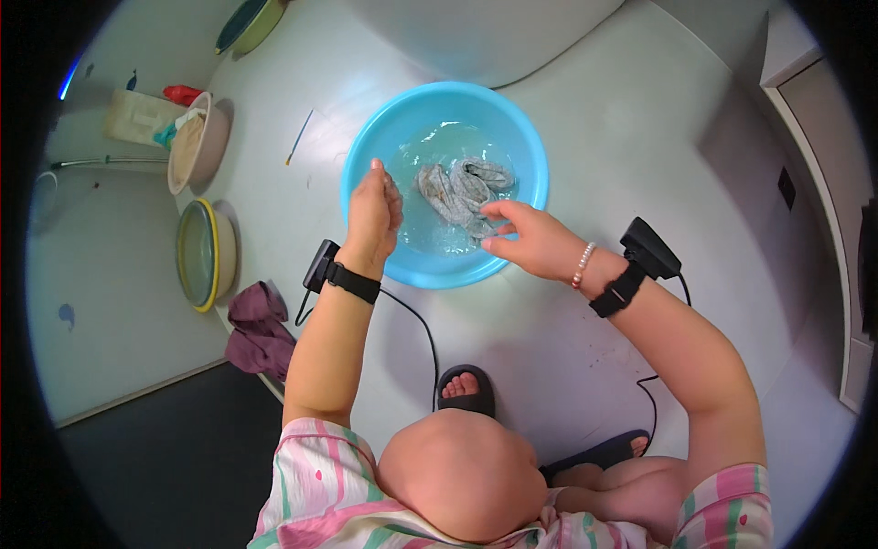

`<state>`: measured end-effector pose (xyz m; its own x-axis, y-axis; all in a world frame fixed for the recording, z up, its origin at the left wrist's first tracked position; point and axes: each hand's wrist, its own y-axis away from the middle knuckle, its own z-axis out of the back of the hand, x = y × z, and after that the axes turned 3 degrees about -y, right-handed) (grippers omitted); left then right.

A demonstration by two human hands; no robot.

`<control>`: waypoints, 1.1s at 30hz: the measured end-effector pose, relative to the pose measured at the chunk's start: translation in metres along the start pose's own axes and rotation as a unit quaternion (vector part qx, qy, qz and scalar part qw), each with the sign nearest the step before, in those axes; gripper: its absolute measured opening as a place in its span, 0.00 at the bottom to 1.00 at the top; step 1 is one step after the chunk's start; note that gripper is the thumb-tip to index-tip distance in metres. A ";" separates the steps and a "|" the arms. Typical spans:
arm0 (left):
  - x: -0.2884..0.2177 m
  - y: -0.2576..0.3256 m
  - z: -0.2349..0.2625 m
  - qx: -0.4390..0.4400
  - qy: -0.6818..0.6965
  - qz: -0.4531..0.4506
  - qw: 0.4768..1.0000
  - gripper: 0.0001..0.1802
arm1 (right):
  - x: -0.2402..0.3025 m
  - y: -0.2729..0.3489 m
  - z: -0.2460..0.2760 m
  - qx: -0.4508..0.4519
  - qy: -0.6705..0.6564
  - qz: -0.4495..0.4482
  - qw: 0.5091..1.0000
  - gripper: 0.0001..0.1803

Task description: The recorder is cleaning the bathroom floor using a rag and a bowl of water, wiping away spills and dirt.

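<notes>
A light-blue plastic basin (536, 165) of water stands on the floor in front of me. In it lies a bunched, wet grey sock-like cloth (471, 186), with brownish marks on its left part. My left hand (373, 212) is over the basin's left rim, thumb pointing up and fingers curled in, with nothing visible in them. At the lower right rim, my right hand (530, 240) reaches over the water, thumb and fingers apart. Its fingertips are close to the cloth's lower end; whether they touch it I cannot tell.
At left stand a pinkish basin (214, 146) with things in it and a yellow-rimmed basin (219, 252). A maroon cloth (261, 325) hangs over an edge below them. A thin stick (298, 139) lies on the floor. Cables hang from black wrist devices (647, 247). A white cabinet (814, 174) stands at right.
</notes>
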<state>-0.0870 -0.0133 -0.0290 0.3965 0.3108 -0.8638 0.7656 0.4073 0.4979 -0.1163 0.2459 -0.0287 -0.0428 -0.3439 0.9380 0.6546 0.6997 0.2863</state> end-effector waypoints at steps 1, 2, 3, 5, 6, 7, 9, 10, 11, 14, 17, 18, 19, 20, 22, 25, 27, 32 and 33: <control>-0.003 0.000 -0.001 -0.003 0.012 -0.004 1.000 0.20 | 0.002 0.006 0.003 0.016 0.007 -0.007 1.000 0.31; -0.005 0.000 -0.002 -0.002 0.009 -0.004 1.000 0.20 | 0.001 0.008 0.004 0.015 0.004 -0.007 1.000 0.31; -0.008 0.001 -0.006 -0.002 0.013 -0.008 1.000 0.20 | -0.001 0.012 0.008 0.029 -0.016 -0.010 0.999 0.30; -0.010 0.004 -0.011 0.000 0.014 -0.010 1.000 0.19 | -0.003 0.019 0.012 0.040 -0.038 -0.015 0.998 0.28; -0.012 0.004 -0.014 0.007 0.012 -0.017 1.000 0.19 | -0.002 0.021 0.015 0.032 -0.053 -0.010 0.998 0.27; -0.013 0.004 -0.017 0.014 0.010 -0.023 1.000 0.19 | -0.002 0.024 0.017 0.023 -0.068 -0.006 0.997 0.26; -0.011 0.002 -0.024 0.025 0.013 -0.020 0.999 0.19 | -0.007 0.027 0.024 0.028 -0.069 -0.020 0.997 0.24; -0.007 0.001 -0.028 0.033 0.018 -0.016 0.999 0.19 | -0.009 0.030 0.029 0.035 -0.070 -0.033 0.996 0.22; -0.006 -0.004 -0.024 0.043 -0.007 -0.050 0.998 0.18 | -0.012 0.027 0.035 0.034 -0.043 -0.001 0.998 0.21; -0.017 0.002 -0.017 0.060 -0.046 -0.075 0.994 0.17 | 0.009 0.029 0.050 0.044 -0.002 0.013 0.999 0.20; -0.016 0.006 -0.018 0.038 -0.036 -0.030 0.998 0.16 | 0.030 0.038 0.072 0.047 0.020 -0.051 0.997 0.20; -0.013 0.005 -0.016 0.043 -0.058 -0.035 0.997 0.14 | 0.027 0.041 0.078 0.038 0.028 -0.045 0.998 0.20; -0.009 0.005 -0.016 0.047 -0.080 -0.042 0.995 0.13 | 0.026 0.045 0.083 0.029 0.036 -0.039 0.998 0.21; -0.005 0.005 -0.016 0.051 -0.082 -0.041 0.995 0.13 | 0.027 0.050 0.090 0.018 0.048 -0.036 0.998 0.21; -0.014 0.018 -0.028 0.129 -0.003 -0.003 0.992 0.06 | 0.033 0.062 0.101 0.019 0.057 -0.042 0.997 0.22; -0.032 0.064 -0.071 0.149 0.036 0.008 0.988 0.13 | 0.031 0.079 0.108 0.013 0.092 -0.017 0.996 0.25; -0.035 0.090 -0.097 0.209 0.023 0.001 0.978 0.16 | 0.034 0.089 0.108 0.000 0.096 0.038 0.995 0.25; -0.039 0.143 -0.167 0.301 -0.020 -0.047 0.952 0.19 | 0.042 0.098 0.101 -0.047 -0.041 -0.013 0.998 0.27; -0.040 0.146 -0.171 0.302 -0.022 -0.050 0.952 0.19 | 0.045 0.099 0.103 -0.043 -0.072 -0.049 0.995 0.27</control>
<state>-0.0778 0.1806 0.0912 0.3170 0.2549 -0.9135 0.9469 -0.1398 0.2896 -0.1309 0.3641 0.0624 -0.2141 -0.3096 0.9264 0.7039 0.6087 0.3661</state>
